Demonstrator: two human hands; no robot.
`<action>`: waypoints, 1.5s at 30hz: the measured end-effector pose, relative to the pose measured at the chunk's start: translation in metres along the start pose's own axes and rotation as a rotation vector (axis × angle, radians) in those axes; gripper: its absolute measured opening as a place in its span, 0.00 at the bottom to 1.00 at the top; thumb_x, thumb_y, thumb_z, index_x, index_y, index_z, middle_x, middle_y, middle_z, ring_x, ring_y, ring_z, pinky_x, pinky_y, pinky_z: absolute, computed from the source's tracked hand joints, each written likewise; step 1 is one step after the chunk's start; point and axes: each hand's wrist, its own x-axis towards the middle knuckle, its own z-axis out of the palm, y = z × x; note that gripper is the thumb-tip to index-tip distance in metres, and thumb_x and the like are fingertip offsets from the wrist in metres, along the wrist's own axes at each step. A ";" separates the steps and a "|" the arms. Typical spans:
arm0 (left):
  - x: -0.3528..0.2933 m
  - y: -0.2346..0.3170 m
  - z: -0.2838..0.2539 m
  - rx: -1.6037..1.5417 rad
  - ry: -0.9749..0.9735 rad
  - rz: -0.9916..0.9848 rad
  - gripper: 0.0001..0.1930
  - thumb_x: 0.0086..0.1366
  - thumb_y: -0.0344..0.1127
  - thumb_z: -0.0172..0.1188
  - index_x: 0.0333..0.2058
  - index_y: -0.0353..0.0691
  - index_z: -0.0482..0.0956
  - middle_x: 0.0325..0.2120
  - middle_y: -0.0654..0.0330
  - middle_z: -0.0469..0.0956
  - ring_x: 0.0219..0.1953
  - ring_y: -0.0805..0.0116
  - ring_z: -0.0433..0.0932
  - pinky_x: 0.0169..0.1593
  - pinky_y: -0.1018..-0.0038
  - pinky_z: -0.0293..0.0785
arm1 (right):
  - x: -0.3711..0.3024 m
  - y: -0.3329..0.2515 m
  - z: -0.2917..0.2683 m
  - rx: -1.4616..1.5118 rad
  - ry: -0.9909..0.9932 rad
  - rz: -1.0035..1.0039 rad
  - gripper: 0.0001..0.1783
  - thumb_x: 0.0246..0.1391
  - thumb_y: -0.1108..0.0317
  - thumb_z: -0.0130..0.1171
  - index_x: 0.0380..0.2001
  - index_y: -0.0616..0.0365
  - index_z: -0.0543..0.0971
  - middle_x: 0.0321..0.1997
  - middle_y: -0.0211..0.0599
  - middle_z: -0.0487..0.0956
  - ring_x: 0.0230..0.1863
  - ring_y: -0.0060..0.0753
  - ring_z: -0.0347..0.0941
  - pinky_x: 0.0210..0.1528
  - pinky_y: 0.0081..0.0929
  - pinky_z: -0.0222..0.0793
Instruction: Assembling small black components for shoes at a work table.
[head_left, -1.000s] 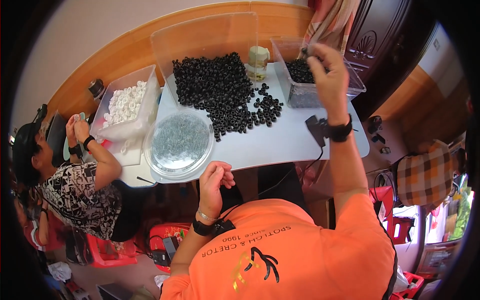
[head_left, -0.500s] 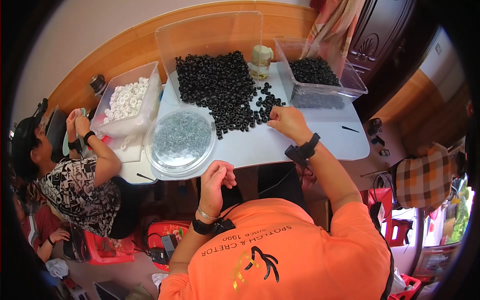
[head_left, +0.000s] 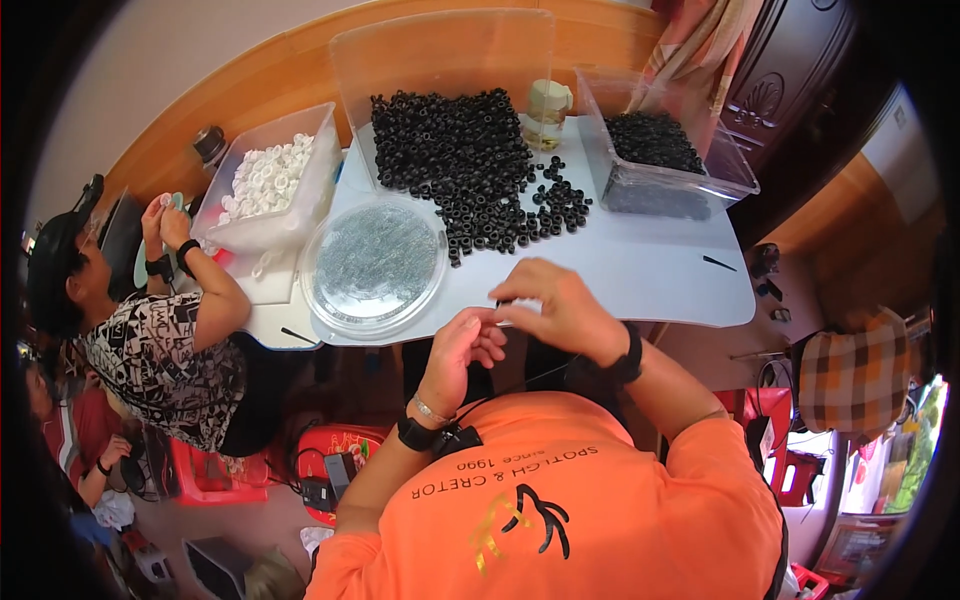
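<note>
My left hand (head_left: 455,358) and my right hand (head_left: 565,308) meet just in front of the table's near edge, fingertips together. Between the right thumb and fingers shows a small black piece, like those in the pile. My left hand is closed at its fingertips beside that piece; what it pinches, if anything, is hidden. Beyond my hands, a large heap of small black ring-shaped pieces (head_left: 455,150) spills from a clear bin tipped on its side. A round clear tray (head_left: 318,300), holding many fine clear or silvery bits, sits to the left of the heap.
A tub of white rings (head_left: 268,178) stands at the left, beside a person (head_left: 165,345) handling something small. At the right is a clear bin of black pieces (head_left: 655,145). A jar (head_left: 547,112) stands behind the heap. A thin black item (head_left: 719,264) lies near the right edge.
My right hand has come back from the edge of the black pieces to my left hand, bringing a small black piece. My left hand has risen slightly to meet it.
</note>
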 end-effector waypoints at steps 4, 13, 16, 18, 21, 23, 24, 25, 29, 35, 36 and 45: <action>0.002 -0.001 -0.001 -0.053 -0.074 -0.013 0.19 0.70 0.40 0.40 0.45 0.30 0.72 0.31 0.58 0.76 0.29 0.71 0.75 0.34 0.78 0.69 | -0.005 -0.014 0.015 -0.023 -0.025 -0.009 0.11 0.45 0.65 0.66 0.33 0.56 0.81 0.30 0.36 0.77 0.34 0.39 0.74 0.35 0.32 0.71; 0.000 -0.001 -0.010 -0.061 -0.043 -0.013 0.16 0.70 0.38 0.41 0.43 0.31 0.72 0.27 0.58 0.75 0.28 0.71 0.75 0.33 0.78 0.70 | -0.002 -0.015 0.024 -0.062 -0.017 -0.034 0.13 0.41 0.65 0.67 0.33 0.55 0.81 0.32 0.33 0.77 0.36 0.39 0.73 0.37 0.32 0.71; -0.001 0.003 -0.007 -0.113 0.000 -0.011 0.16 0.70 0.38 0.41 0.42 0.32 0.72 0.27 0.59 0.75 0.28 0.71 0.75 0.33 0.78 0.70 | 0.001 -0.019 0.028 -0.035 0.027 -0.035 0.13 0.42 0.66 0.67 0.33 0.55 0.81 0.33 0.33 0.77 0.37 0.40 0.73 0.37 0.32 0.71; -0.002 0.004 -0.010 -0.082 -0.005 -0.002 0.16 0.70 0.39 0.41 0.42 0.32 0.72 0.27 0.59 0.75 0.28 0.72 0.75 0.33 0.79 0.70 | 0.003 -0.019 0.030 0.022 0.057 -0.041 0.12 0.42 0.67 0.66 0.33 0.55 0.80 0.32 0.33 0.77 0.37 0.40 0.74 0.37 0.31 0.72; -0.002 0.003 -0.013 -0.059 0.008 -0.001 0.16 0.70 0.39 0.41 0.42 0.32 0.72 0.27 0.60 0.75 0.28 0.72 0.75 0.33 0.79 0.70 | 0.006 -0.019 0.029 -0.043 0.016 0.000 0.11 0.42 0.68 0.65 0.32 0.56 0.80 0.32 0.33 0.77 0.36 0.41 0.74 0.37 0.32 0.72; -0.002 0.002 -0.016 -0.071 0.034 -0.006 0.15 0.70 0.38 0.42 0.42 0.33 0.72 0.27 0.60 0.76 0.28 0.72 0.75 0.33 0.79 0.70 | 0.009 -0.020 0.031 -0.087 0.012 -0.021 0.10 0.42 0.68 0.65 0.31 0.56 0.80 0.32 0.33 0.78 0.36 0.41 0.74 0.37 0.32 0.72; -0.002 0.002 -0.019 -0.060 0.026 -0.004 0.15 0.70 0.38 0.42 0.41 0.33 0.72 0.27 0.61 0.76 0.28 0.73 0.76 0.33 0.80 0.70 | 0.010 -0.021 0.033 -0.131 0.015 -0.039 0.10 0.42 0.68 0.66 0.30 0.56 0.80 0.32 0.33 0.78 0.36 0.41 0.74 0.36 0.32 0.72; -0.003 0.002 -0.021 -0.049 0.020 -0.002 0.14 0.70 0.38 0.43 0.41 0.34 0.72 0.28 0.61 0.76 0.28 0.73 0.76 0.33 0.80 0.70 | 0.012 -0.022 0.034 -0.128 0.008 -0.042 0.10 0.42 0.68 0.66 0.30 0.56 0.80 0.32 0.33 0.78 0.36 0.41 0.74 0.36 0.32 0.72; -0.006 0.003 -0.035 -0.095 0.064 0.044 0.13 0.69 0.38 0.44 0.40 0.35 0.72 0.28 0.61 0.76 0.28 0.72 0.76 0.32 0.79 0.70 | 0.029 -0.029 0.037 -0.105 -0.038 -0.114 0.09 0.43 0.66 0.65 0.29 0.56 0.80 0.31 0.34 0.78 0.36 0.41 0.74 0.37 0.33 0.71; -0.022 0.018 -0.060 -0.074 0.230 0.192 0.11 0.70 0.37 0.43 0.39 0.36 0.71 0.26 0.61 0.73 0.26 0.71 0.75 0.32 0.79 0.70 | 0.080 -0.021 0.054 -0.065 -0.162 -0.160 0.06 0.45 0.67 0.63 0.28 0.55 0.81 0.29 0.35 0.77 0.37 0.42 0.74 0.39 0.36 0.71; -0.024 0.018 -0.064 -0.075 0.233 0.195 0.11 0.70 0.37 0.43 0.39 0.36 0.71 0.26 0.61 0.73 0.26 0.71 0.75 0.32 0.79 0.70 | 0.090 -0.018 0.065 -0.147 -0.196 -0.178 0.05 0.46 0.67 0.62 0.27 0.55 0.81 0.29 0.35 0.77 0.37 0.42 0.74 0.39 0.37 0.71; -0.042 0.015 -0.084 -0.076 0.398 0.280 0.10 0.70 0.38 0.46 0.39 0.37 0.71 0.24 0.61 0.73 0.25 0.72 0.75 0.30 0.80 0.71 | 0.122 0.017 0.143 -0.466 -0.286 -0.344 0.03 0.45 0.67 0.60 0.24 0.51 0.81 0.28 0.33 0.76 0.36 0.40 0.73 0.37 0.36 0.71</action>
